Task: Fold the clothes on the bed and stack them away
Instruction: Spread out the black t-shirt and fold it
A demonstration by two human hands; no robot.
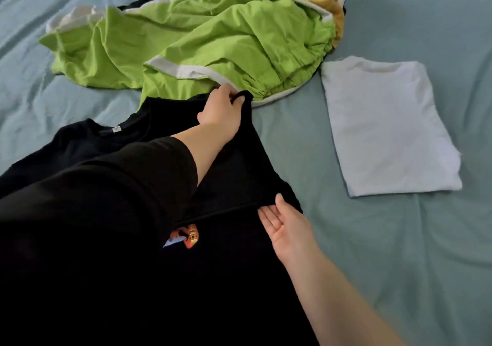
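Left hand [222, 111]: we pinched an edge of the limp black fabric T-shirt [239, 164] on the creased blue-grey bedsheet [399, 252]. Right hand [288, 229]: we rested straight fingers, palm up, on it. A folded rectangular white T-shirt [386, 129] lay nearby.

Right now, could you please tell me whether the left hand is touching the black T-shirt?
Touching. The head view shows the left hand pinching the edge of the black T-shirt between thumb and fingers.
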